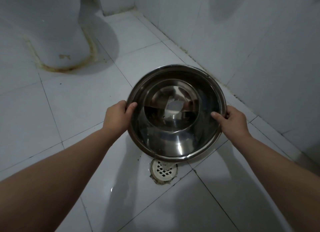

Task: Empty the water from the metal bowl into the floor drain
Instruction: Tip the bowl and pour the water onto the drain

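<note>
Looking down on a white tiled bathroom floor, with a toilet base at upper left and tiled walls closing in at right. Held clear of the floor at centre: a round metal bowl, gripped on opposite sides of its rim by the left hand and the right hand, thumbs hooked inside, fingers curled round the outside. Being round, no long axis to speak of. Mouth turned up and toward the camera, far rim raised, near rim dipped lowest, just over the far edge of the floor drain. Appears mid-pour: water pooled against the low near wall of the bowl, a thin run seemingly slipping off the near lip onto the white grate. Judged partly done. Left to do: tipping further until nothing remains inside.
</note>
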Motion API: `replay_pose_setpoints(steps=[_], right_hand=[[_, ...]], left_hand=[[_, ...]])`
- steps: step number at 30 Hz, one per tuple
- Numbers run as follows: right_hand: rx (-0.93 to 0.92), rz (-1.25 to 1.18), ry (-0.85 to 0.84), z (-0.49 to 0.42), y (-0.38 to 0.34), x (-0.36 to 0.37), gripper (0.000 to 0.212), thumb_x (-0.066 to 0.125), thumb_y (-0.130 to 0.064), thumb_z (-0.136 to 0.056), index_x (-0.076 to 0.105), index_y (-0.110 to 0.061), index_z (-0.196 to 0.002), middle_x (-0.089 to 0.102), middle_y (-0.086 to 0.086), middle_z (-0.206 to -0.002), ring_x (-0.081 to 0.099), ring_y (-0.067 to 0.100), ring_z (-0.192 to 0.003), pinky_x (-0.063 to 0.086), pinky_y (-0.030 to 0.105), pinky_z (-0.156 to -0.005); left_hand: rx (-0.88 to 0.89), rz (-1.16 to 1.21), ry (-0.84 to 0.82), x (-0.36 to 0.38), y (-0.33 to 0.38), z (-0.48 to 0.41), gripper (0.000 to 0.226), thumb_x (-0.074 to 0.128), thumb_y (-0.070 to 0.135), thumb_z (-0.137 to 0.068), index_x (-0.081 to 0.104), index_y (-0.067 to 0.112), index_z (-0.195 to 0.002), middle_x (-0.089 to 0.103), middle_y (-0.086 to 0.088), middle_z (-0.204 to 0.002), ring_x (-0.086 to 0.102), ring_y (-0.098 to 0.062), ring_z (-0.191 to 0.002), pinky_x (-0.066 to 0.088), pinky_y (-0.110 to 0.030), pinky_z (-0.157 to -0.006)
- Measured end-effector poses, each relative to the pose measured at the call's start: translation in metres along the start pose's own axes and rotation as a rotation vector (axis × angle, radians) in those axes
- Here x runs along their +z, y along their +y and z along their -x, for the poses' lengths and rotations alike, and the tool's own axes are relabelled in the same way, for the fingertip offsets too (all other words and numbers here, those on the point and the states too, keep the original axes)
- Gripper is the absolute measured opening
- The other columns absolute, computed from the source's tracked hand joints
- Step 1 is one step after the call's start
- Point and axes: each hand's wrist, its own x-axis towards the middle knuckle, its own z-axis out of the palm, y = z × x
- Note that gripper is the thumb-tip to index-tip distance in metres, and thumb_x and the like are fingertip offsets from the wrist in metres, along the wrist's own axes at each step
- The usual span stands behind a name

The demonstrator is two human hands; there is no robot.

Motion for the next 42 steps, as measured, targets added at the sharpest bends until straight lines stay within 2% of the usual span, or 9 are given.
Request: replay_pose_setpoints(steps=[8, 12, 15, 18, 22, 24, 26, 37, 42], right_hand=[[-0.010, 0.011, 0.004, 0.001, -0.001, -0.001, 0.024, 0.065, -0.023, -0.084, 0.060, 0.000, -0.088, 0.063, 0.025, -0.089, 0.055, 0.028, -0.076, 0.050, 0.040, -0.073], [-0.018, 0.010, -0.001, 0.002, -0.001, -0.001, 0.024, 0.065, -0.023, -0.084, 0.059, -0.001, -0.088, 0.061, 0.021, -0.085, 0.058, 0.034, -0.081, 0.051, 0.042, -0.075], [-0.018, 0.010, 0.003, 0.002, -0.001, -0.001, 0.025, 0.065, -0.024, -0.084, 0.060, 0.000, -0.090, 0.063, 0.025, -0.090, 0.060, 0.039, -0.086, 0.053, 0.048, -0.078], [-0.023, 0.011, 0.002, 0.003, -0.001, -0.001, 0.026, 0.065, -0.023, -0.084, 0.060, 0.001, -0.092, 0.063, 0.026, -0.093, 0.060, 0.039, -0.089, 0.051, 0.043, -0.076], [-0.039, 0.011, 0.032, 0.003, -0.001, -0.001, 0.029, 0.066, -0.023, -0.083, 0.058, 0.005, -0.087, 0.061, 0.024, -0.084, 0.057, 0.038, -0.079, 0.049, 0.040, -0.072], [-0.045, 0.010, 0.032, 0.003, -0.001, -0.001, 0.030, 0.066, -0.023, -0.083, 0.057, 0.006, -0.084, 0.058, 0.020, -0.078, 0.054, 0.031, -0.075, 0.047, 0.037, -0.069], [-0.043, 0.010, 0.036, 0.003, 0.000, -0.001, 0.029, 0.066, -0.023, -0.083, 0.057, 0.005, -0.084, 0.060, 0.023, -0.081, 0.055, 0.032, -0.076, 0.049, 0.040, -0.071], [-0.044, 0.019, 0.044, 0.005, -0.001, -0.003, 0.027, 0.066, -0.023, -0.083, 0.057, 0.002, -0.086, 0.061, 0.024, -0.085, 0.059, 0.039, -0.084, 0.051, 0.043, -0.074], [-0.052, 0.030, 0.048, 0.005, -0.001, -0.003, 0.029, 0.066, -0.024, -0.083, 0.058, 0.003, -0.089, 0.062, 0.025, -0.087, 0.059, 0.039, -0.085, 0.051, 0.042, -0.074]], left_hand=[[-0.001, 0.001, -0.006, -0.002, 0.001, 0.001, 0.033, 0.040, 0.036, -0.096, 0.051, 0.009, -0.080, 0.047, 0.002, -0.061, 0.044, -0.008, -0.057, 0.031, -0.019, -0.049], [0.001, -0.005, -0.005, -0.003, 0.001, 0.002, 0.033, 0.041, 0.037, -0.096, 0.049, 0.010, -0.078, 0.047, 0.002, -0.060, 0.045, -0.009, -0.056, 0.030, -0.020, -0.049], [0.004, 0.009, -0.011, -0.004, 0.000, 0.002, 0.033, 0.041, 0.037, -0.095, 0.051, 0.009, -0.080, 0.049, 0.002, -0.060, 0.049, -0.014, -0.059, 0.032, -0.021, -0.049], [-0.001, 0.013, -0.010, -0.004, -0.001, 0.003, 0.033, 0.041, 0.037, -0.095, 0.051, 0.009, -0.079, 0.048, 0.002, -0.061, 0.048, -0.013, -0.058, 0.033, -0.023, -0.050], [-0.003, 0.019, -0.022, -0.005, -0.001, 0.004, 0.036, 0.041, 0.039, -0.095, 0.055, 0.008, -0.084, 0.056, -0.005, -0.068, 0.058, -0.024, -0.069, 0.043, -0.032, -0.062], [-0.005, 0.017, -0.024, -0.006, -0.001, 0.004, 0.036, 0.041, 0.039, -0.095, 0.055, 0.008, -0.083, 0.057, -0.005, -0.068, 0.058, -0.024, -0.069, 0.042, -0.029, -0.060], [-0.001, 0.007, -0.026, -0.007, 0.001, 0.005, 0.035, 0.041, 0.038, -0.095, 0.054, 0.008, -0.082, 0.054, -0.003, -0.066, 0.057, -0.023, -0.068, 0.039, -0.026, -0.057], [-0.018, 0.047, -0.085, -0.011, -0.001, 0.007, 0.039, 0.044, 0.039, -0.093, 0.061, 0.004, -0.092, 0.066, -0.016, -0.083, 0.065, -0.031, -0.078, 0.055, -0.047, -0.078], [-0.021, 0.062, -0.106, -0.016, 0.003, 0.009, 0.037, 0.045, 0.036, -0.094, 0.061, 0.003, -0.092, 0.065, -0.016, -0.083, 0.064, -0.031, -0.077, 0.055, -0.045, -0.077]])
